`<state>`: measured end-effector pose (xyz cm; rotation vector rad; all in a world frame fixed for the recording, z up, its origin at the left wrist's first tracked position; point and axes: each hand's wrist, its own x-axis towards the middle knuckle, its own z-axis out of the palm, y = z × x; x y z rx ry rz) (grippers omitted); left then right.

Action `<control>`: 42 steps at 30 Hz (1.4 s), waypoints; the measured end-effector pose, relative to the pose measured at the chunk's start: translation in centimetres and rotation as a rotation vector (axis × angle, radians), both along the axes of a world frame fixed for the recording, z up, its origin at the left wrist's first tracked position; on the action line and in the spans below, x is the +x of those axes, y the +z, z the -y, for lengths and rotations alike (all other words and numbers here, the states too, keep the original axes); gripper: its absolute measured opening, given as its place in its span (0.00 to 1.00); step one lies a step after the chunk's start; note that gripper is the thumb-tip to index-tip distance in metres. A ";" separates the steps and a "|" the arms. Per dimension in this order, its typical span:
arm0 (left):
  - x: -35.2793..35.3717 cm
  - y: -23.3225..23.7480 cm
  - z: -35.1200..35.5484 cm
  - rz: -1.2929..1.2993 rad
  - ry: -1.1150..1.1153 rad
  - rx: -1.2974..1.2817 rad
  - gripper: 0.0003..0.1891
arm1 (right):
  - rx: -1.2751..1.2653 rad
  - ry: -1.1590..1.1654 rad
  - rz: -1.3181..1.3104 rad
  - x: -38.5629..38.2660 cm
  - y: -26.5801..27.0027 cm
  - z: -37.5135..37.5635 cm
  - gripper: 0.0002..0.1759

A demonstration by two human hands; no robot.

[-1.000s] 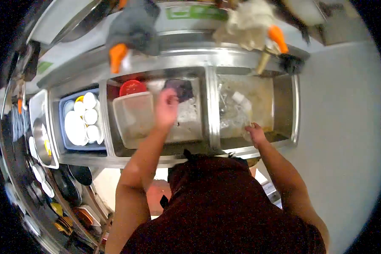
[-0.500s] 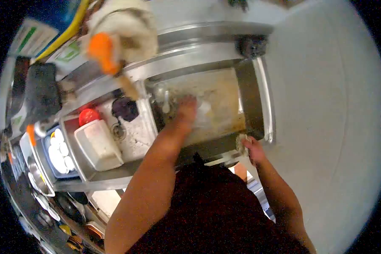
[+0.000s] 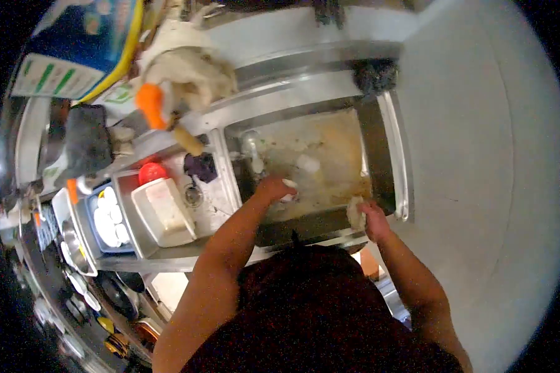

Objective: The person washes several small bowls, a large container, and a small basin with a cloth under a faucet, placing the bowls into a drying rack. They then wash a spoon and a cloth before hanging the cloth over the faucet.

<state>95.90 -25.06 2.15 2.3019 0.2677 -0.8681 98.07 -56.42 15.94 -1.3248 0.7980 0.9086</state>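
Head view: the left arm is stretched forward, and the left hand (image 3: 271, 186) is lowered into the right-hand basin (image 3: 339, 137) of the steel sink. Its fingers are curled around a small white item (image 3: 290, 190), partly hidden, so its exact kind cannot be told. The right arm is bent, and the right hand (image 3: 374, 222) is held at the basin's front rim, near the right corner. A beige pad (image 3: 356, 213) is gripped between its closed fingers and thumb. Beyond the 2 hands, clear glassware (image 3: 250, 140) is seen inside the basin; in the neighbouring basin, a white plastic tub (image 3: 162, 212) is placed.
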 end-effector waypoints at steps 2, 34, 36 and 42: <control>1.3 8.2 -1.7 -0.058 0.473 -0.108 0.44 | 0.097 0.106 0.133 1.4 -1.9 -2.8 0.23; 3.2 17.7 -15.9 0.287 1.202 -1.416 0.15 | -0.208 1.043 1.230 3.5 9.5 -34.0 0.14; 4.5 15.8 -16.8 0.232 1.178 -1.473 0.14 | -0.184 1.017 1.295 3.7 8.8 -34.0 0.11; 4.9 21.4 -15.4 -0.071 1.199 -1.310 0.14 | -0.412 1.282 1.721 4.6 8.8 -32.5 0.11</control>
